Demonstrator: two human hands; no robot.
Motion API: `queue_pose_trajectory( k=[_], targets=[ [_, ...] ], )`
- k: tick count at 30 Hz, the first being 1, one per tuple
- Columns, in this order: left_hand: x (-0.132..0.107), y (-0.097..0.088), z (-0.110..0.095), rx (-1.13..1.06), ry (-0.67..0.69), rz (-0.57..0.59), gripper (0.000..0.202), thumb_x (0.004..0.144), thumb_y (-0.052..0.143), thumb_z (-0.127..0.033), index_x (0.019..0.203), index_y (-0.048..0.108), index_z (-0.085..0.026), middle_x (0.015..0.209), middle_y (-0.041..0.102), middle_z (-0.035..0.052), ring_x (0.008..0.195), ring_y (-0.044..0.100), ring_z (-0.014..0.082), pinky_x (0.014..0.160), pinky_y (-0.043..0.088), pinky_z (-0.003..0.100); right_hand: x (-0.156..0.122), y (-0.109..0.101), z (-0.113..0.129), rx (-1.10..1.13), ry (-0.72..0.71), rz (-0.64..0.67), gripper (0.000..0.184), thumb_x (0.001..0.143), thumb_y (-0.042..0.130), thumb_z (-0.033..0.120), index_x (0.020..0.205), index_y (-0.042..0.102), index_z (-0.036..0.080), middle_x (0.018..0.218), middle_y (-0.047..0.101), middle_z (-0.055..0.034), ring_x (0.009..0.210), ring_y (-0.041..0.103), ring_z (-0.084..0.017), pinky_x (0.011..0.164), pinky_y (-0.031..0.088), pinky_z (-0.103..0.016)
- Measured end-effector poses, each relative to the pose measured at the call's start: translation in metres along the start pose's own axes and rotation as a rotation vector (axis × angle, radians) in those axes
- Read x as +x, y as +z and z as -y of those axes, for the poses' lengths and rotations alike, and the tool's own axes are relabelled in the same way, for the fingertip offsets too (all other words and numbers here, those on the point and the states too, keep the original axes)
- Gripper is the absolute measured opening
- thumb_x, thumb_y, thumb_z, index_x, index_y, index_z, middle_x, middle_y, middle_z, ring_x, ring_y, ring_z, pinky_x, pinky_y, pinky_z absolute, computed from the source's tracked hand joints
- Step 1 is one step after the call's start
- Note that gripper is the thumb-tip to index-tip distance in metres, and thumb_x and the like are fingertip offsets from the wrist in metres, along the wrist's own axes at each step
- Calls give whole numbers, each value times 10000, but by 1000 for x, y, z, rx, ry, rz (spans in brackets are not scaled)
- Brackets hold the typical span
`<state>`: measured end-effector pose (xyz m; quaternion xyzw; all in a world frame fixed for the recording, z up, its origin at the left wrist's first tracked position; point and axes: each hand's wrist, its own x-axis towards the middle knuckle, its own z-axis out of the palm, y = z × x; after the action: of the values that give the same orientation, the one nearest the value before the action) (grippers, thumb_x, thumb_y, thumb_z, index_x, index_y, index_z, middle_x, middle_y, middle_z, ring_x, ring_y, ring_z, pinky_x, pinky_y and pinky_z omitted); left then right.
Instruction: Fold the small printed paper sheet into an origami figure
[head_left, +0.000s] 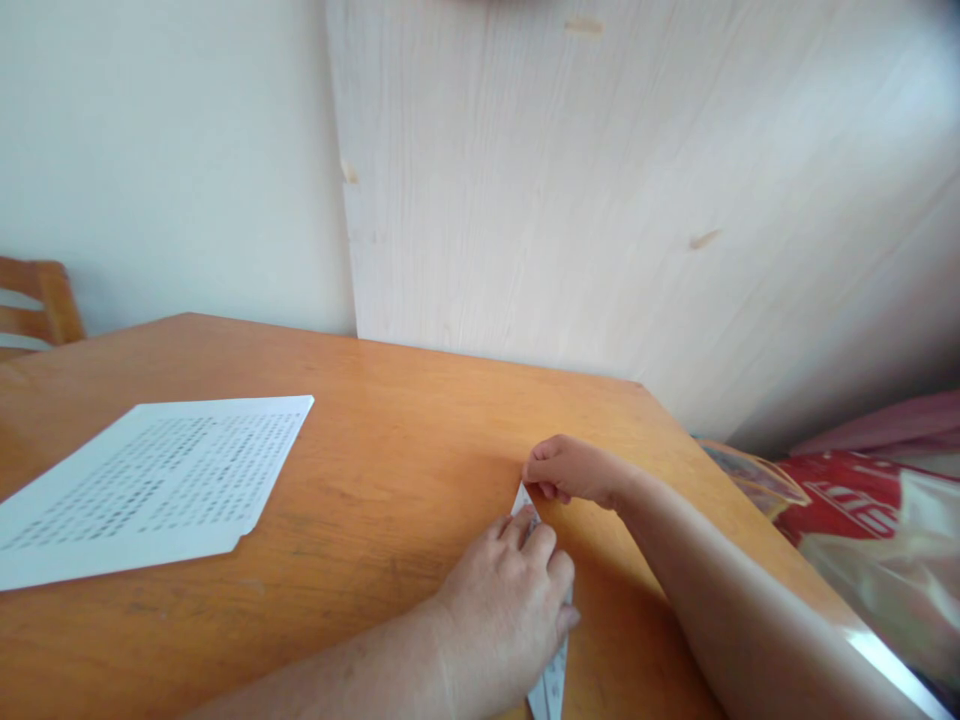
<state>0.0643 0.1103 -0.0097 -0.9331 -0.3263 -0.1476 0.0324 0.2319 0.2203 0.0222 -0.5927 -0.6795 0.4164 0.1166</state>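
A narrow strip of folded printed paper lies on the table and comes to a point at its far end. My left hand rests over its middle, fingers bent and pressed down on it, so that part of the paper is hidden. At the pointed tip, the thumb and curled fingers of my right hand are closed together on the paper. Both the tip and the near end show past my left hand.
A stack of printed sheets lies on the left of the wooden table. A pale board stands against the far edge. Bags, one of them red, sit beyond the right edge. A wooden chair is at far left.
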Motion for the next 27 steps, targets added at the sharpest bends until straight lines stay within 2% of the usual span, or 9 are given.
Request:
queue_pose_trajectory(
  k=[4,9,12,16,24,27],
  targets=[
    [-1,2,0,5,0,-10,348,970,546,-473,1038,645,-146,1130,633,130,1219,555,336,1026,486,498,-1,-3,0,28,-11,48,191,747,571,228,562,560,182,525,553,16,455,467,-92,455,347,-220],
    [0,3,0,19,15,-33,344,961,561,-476,1008,646,-146,1081,634,126,1186,568,334,1018,490,499,-2,-7,-2,53,-35,219,123,743,614,238,647,645,169,545,562,28,451,466,-81,433,335,-201],
    [0,3,0,16,17,-33,324,958,572,-462,978,651,-149,1023,638,111,1131,592,321,985,508,488,-2,-9,-6,25,-69,277,108,740,623,236,669,666,168,558,564,33,458,471,-80,434,344,-196],
    [0,4,0,22,18,-34,337,959,569,-464,1015,659,-144,1059,644,119,1162,580,326,979,509,481,-1,-9,-8,17,-91,279,96,734,619,222,669,664,167,560,565,32,457,471,-80,429,344,-195],
    [-1,7,-1,45,18,-58,364,955,571,-477,1030,664,-133,1120,643,139,1217,554,353,1007,492,495,0,-6,-9,25,-41,214,92,719,619,217,656,660,165,535,551,30,443,466,-80,411,310,-199],
    [-1,6,-1,27,11,-48,349,958,570,-469,1019,663,-137,1100,647,129,1196,567,340,999,498,491,0,-6,-10,13,-70,240,100,718,613,217,644,653,165,537,551,28,446,462,-79,414,306,-199]
  ],
)
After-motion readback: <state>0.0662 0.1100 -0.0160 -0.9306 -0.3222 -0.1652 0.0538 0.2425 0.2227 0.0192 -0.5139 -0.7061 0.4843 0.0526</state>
